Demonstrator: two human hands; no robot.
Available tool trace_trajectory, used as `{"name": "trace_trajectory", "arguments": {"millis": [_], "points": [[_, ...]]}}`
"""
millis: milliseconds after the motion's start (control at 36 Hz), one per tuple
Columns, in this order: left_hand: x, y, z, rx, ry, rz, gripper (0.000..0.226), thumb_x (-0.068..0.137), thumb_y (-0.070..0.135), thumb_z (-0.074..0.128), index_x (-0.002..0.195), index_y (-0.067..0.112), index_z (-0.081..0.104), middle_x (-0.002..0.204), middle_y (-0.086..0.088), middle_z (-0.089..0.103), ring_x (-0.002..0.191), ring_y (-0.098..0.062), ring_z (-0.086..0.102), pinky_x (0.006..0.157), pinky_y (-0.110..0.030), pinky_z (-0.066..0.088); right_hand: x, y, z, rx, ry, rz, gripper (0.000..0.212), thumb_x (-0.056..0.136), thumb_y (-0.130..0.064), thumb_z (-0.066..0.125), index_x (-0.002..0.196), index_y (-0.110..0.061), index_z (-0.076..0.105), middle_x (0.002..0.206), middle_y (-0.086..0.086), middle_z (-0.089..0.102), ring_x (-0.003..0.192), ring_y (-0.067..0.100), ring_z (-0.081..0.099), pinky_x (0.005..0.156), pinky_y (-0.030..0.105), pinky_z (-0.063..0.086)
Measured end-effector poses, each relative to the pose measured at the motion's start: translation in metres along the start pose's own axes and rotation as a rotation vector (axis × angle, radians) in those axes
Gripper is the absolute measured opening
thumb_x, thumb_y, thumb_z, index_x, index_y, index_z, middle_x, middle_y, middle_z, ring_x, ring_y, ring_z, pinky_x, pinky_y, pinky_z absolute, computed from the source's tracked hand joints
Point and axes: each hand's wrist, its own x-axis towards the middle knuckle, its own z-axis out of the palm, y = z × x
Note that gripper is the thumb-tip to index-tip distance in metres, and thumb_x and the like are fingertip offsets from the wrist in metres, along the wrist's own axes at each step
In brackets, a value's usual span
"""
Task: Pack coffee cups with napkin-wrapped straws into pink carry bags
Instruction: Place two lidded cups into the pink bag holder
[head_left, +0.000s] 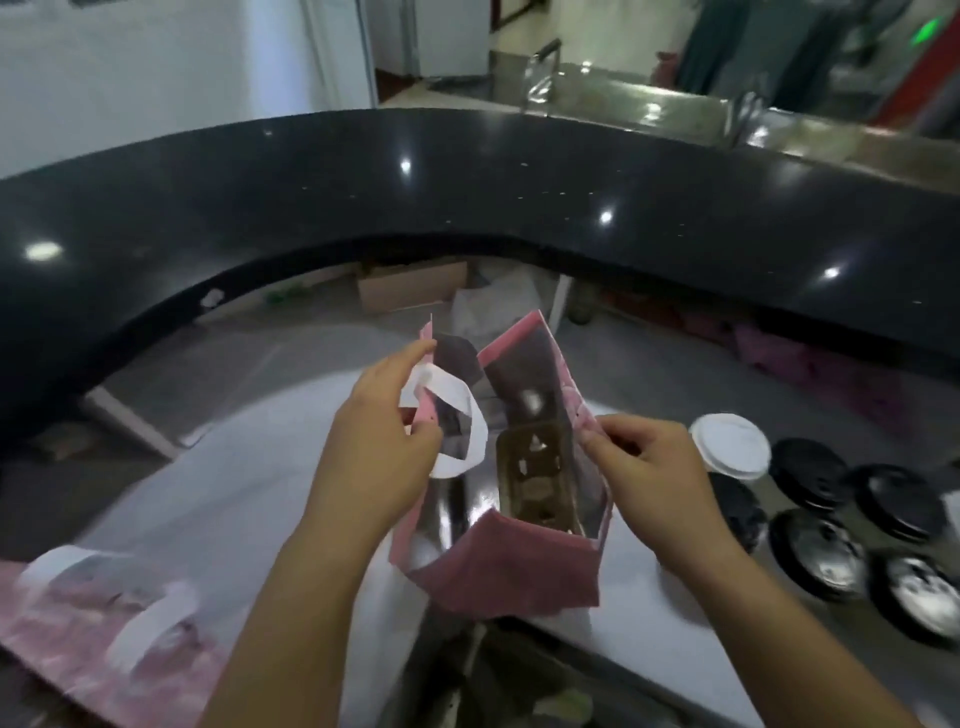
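Pink bag stands open-mouthed at centre; lidded cups crowd the right, flat bags lower left, black counter overhangs above; worktop passable centre-left

The carry bag is seen in pink with silvery lining and white handle, the cup lid in white, the loose lids in black, the counter in flecked black.

A café service counter: a curved black countertop, lidded takeaway cups, and a steel sink behind.
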Motion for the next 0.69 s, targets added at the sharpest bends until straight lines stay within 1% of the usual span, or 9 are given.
{"name": "trace_trajectory", "arguments": {"millis": [139, 250, 333, 389, 444, 500, 556, 611, 694], "points": [[0.005, 0.03, 0.04, -0.058, -0.071, 0.023, 0.062, 0.094, 0.014, 0.067, 0.142, 0.049, 0.046, 0.143, 0.012, 0.054, 0.085, 0.001, 0.06, 0.051, -0.008, 0.049, -0.019, 0.025, -0.041, 0.037, 0.106, 0.053, 0.025, 0.096, -0.022, 0.062, 0.077, -0.017, 0.077, 0.069, 0.003, 0.071, 0.071, 0.03, 0.066, 0.061, 0.05, 0.052], [0.002, 0.047, 0.059, -0.063, -0.115, 0.048, 0.061, 0.091, 0.016, 0.072, 0.135, 0.051, 0.048, 0.143, 0.013, 0.054, 0.086, 0.0, 0.058, 0.054, -0.01, 0.049, -0.033, 0.043, -0.067, 0.084, 0.169, 0.064, 0.025, 0.096, -0.021, 0.062, 0.077, -0.018, 0.077, 0.068, 0.007, 0.069, 0.068, 0.027, 0.064, 0.058, 0.045, 0.048], [-0.003, 0.053, 0.071, -0.021, -0.156, 0.061, 0.056, 0.093, 0.025, 0.07, 0.133, 0.056, 0.045, 0.145, 0.015, 0.052, 0.089, 0.001, 0.056, 0.051, -0.007, 0.045, -0.04, 0.054, -0.08, 0.115, 0.155, 0.093, 0.016, 0.096, -0.023, 0.062, 0.095, -0.019, 0.078, 0.079, 0.002, 0.073, 0.079, 0.022, 0.068, 0.073, 0.046, 0.055], [-0.008, 0.055, 0.076, 0.003, -0.173, 0.055, 0.049, 0.093, 0.036, 0.068, 0.131, 0.058, 0.045, 0.142, 0.018, 0.051, 0.094, 0.0, 0.055, 0.054, -0.006, 0.044, -0.045, 0.059, -0.087, 0.149, 0.117, 0.142, 0.025, 0.092, -0.026, 0.067, 0.117, -0.03, 0.072, 0.095, -0.008, 0.074, 0.089, 0.006, 0.068, 0.084, 0.038, 0.058], [-0.015, 0.054, 0.079, 0.013, -0.175, 0.034, 0.048, 0.092, 0.039, 0.068, 0.132, 0.055, 0.046, 0.143, 0.017, 0.051, 0.104, -0.003, 0.053, 0.066, -0.015, 0.051, -0.05, 0.066, -0.096, 0.166, 0.065, 0.16, 0.041, 0.089, -0.033, 0.07, 0.129, -0.036, 0.063, 0.109, -0.013, 0.071, 0.1, 0.0, 0.065, 0.09, 0.032, 0.056], [-0.023, 0.053, 0.079, 0.007, -0.168, 0.006, 0.049, 0.092, 0.036, 0.068, 0.133, 0.054, 0.048, 0.144, 0.016, 0.051, 0.113, -0.006, 0.052, 0.083, -0.03, 0.055, -0.055, 0.072, -0.107, 0.165, 0.012, 0.139, 0.046, 0.087, -0.04, 0.07, 0.131, -0.043, 0.058, 0.115, -0.02, 0.067, 0.104, -0.006, 0.062, 0.089, 0.023, 0.052], [-0.03, 0.055, 0.078, 0.008, -0.166, -0.015, 0.049, 0.093, 0.034, 0.068, 0.132, 0.054, 0.048, 0.141, 0.018, 0.051, 0.119, -0.008, 0.053, 0.093, -0.037, 0.051, -0.057, 0.08, -0.119, 0.166, -0.021, 0.119, 0.045, 0.086, -0.041, 0.071, 0.129, -0.047, 0.059, 0.114, -0.023, 0.067, 0.104, -0.006, 0.061, 0.088, 0.021, 0.05], [-0.037, 0.061, 0.077, 0.026, -0.167, -0.041, 0.048, 0.09, 0.04, 0.068, 0.131, 0.056, 0.048, 0.141, 0.02, 0.05, 0.125, -0.012, 0.052, 0.099, -0.041, 0.049, -0.056, 0.089, -0.133, 0.149, -0.043, 0.106, 0.046, 0.084, -0.042, 0.073, 0.128, -0.044, 0.06, 0.115, -0.02, 0.066, 0.104, -0.004, 0.061, 0.089, 0.023, 0.049], [-0.047, 0.074, 0.077, 0.105, -0.179, -0.1, 0.06, 0.075, 0.057, 0.064, 0.131, 0.06, 0.043, 0.153, 0.014, 0.044, 0.134, -0.021, 0.049, 0.102, -0.051, 0.047, -0.047, 0.102, -0.156, 0.068, -0.081, 0.056, 0.047, 0.082, -0.037, 0.076, 0.127, -0.036, 0.064, 0.111, -0.022, 0.065, 0.103, -0.012, 0.057, 0.08, 0.007, 0.045]]}}
